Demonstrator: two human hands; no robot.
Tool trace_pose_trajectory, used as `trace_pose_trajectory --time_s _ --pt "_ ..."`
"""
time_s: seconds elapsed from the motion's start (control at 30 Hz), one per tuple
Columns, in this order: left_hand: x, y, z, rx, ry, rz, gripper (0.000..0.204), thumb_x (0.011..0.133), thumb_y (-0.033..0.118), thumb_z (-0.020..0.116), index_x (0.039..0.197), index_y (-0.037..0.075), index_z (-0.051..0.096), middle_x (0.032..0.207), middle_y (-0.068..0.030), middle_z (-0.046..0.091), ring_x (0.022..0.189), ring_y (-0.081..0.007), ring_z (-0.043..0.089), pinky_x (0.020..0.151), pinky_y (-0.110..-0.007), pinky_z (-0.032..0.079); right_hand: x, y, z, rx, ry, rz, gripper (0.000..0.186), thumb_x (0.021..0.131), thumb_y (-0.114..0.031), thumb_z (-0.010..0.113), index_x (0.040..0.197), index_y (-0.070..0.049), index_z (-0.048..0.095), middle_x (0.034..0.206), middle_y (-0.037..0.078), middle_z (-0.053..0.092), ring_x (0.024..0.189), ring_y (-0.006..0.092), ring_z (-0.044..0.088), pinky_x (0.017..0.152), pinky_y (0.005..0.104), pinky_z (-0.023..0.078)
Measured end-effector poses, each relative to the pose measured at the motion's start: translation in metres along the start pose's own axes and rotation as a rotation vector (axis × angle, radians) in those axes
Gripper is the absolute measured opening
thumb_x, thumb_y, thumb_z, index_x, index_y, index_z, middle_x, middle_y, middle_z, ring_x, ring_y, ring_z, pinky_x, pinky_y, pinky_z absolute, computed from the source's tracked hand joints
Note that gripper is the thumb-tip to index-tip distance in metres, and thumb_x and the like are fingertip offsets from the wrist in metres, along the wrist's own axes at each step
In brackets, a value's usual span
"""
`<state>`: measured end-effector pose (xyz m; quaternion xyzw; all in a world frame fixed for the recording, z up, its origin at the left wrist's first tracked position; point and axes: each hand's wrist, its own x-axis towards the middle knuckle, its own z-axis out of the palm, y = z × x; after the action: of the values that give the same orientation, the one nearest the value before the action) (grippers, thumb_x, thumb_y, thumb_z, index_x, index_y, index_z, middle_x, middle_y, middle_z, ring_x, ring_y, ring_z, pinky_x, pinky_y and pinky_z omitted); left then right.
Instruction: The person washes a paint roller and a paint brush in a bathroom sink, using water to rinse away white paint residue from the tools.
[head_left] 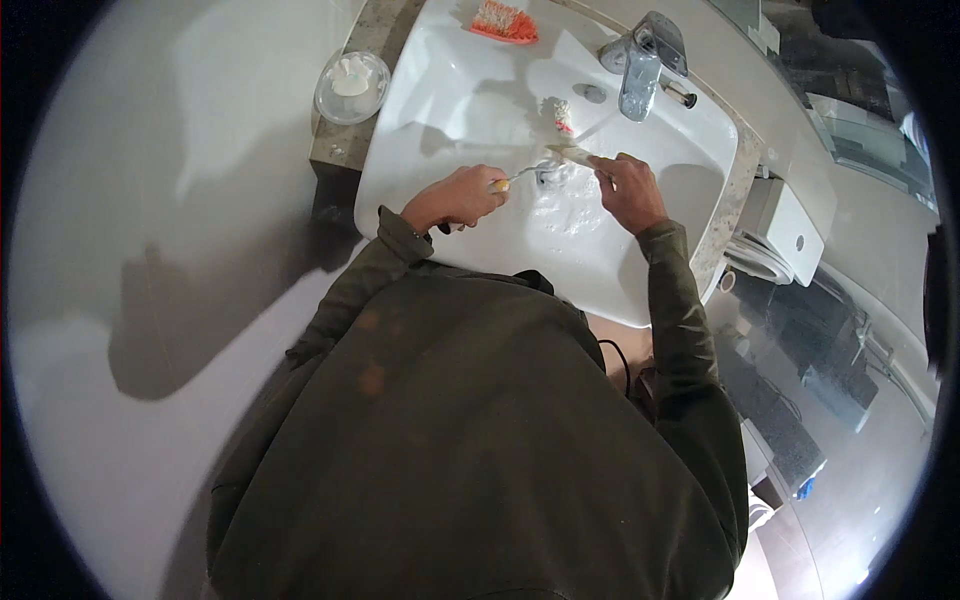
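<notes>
White tile and a pale basin fill this bathroom scene, where a person in a dark olive jacket leans over the sink (440, 110) set into a speckled stone bench (345, 150). The left hand (458, 198) has its fingers curled tight around the yellow-tipped handle of a small brush (515, 178), whose head meets a pale, flat object (572, 153) pinched between the fingers of the right hand (628, 188), just above the drain and a patch of foam. Wet, soapy fingers could let the small object slip down toward the drain, and hard scrubbing may spatter suds onto the sleeves. The tap (642, 62) stands at the far right; an orange scrubbing brush (503, 20) lies at the far rim, and a clear lidded dish (351, 86) sits on the bench to the left. What the right hand holds is too small and washed out to identify; the person's body hides the near rim.
</notes>
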<state>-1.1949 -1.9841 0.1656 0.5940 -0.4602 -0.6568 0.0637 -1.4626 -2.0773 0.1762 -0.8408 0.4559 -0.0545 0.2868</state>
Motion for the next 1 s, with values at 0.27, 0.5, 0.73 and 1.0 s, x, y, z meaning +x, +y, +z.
trace_pose_trajectory --time_s 0.27,0.5,0.73,1.0 --pt "0.000 -0.003 0.006 -0.029 0.007 -0.001 0.032 0.094 0.026 0.057 0.116 0.002 0.058 0.067 -0.0053 0.054 0.045 -0.0124 0.050 0.040 -0.029 0.043 0.001 0.010 0.008 -0.061 0.034 0.002 0.023 0.083 -0.007 0.058 0.101 -0.010 0.072 0.079 0.021 0.061 0.078 0.0393 0.062 0.069 0.0488 0.050" --pt "-0.008 0.001 0.005 -0.039 -0.015 -0.046 0.033 0.095 0.027 0.056 0.118 0.003 0.057 0.069 -0.0056 0.054 0.045 -0.0122 0.049 0.040 -0.029 0.042 0.004 0.008 0.003 -0.098 -0.004 0.030 0.023 0.083 -0.008 0.061 0.102 -0.010 0.072 0.081 0.019 0.062 0.076 0.0380 0.063 0.068 0.0482 0.051" --pt "-0.014 0.006 0.010 -0.068 -0.049 -0.083 0.033 0.095 0.029 0.055 0.115 0.003 0.058 0.068 -0.0052 0.053 0.044 -0.0118 0.048 0.038 -0.029 0.040 0.005 0.017 0.011 -0.170 -0.036 -0.049 0.020 0.082 -0.008 0.060 0.098 -0.010 0.071 0.079 0.017 0.061 0.075 0.0359 0.062 0.068 0.0479 0.051" --pt "-0.019 0.011 0.011 -0.057 -0.047 -0.094 0.032 0.094 0.028 0.055 0.113 0.003 0.057 0.067 -0.0052 0.052 0.045 -0.0133 0.050 0.038 -0.030 0.040 0.009 0.011 0.001 -0.155 -0.024 0.012 0.023 0.082 -0.006 0.061 0.102 -0.009 0.073 0.076 0.019 0.060 0.073 0.0369 0.061 0.068 0.0470 0.049"
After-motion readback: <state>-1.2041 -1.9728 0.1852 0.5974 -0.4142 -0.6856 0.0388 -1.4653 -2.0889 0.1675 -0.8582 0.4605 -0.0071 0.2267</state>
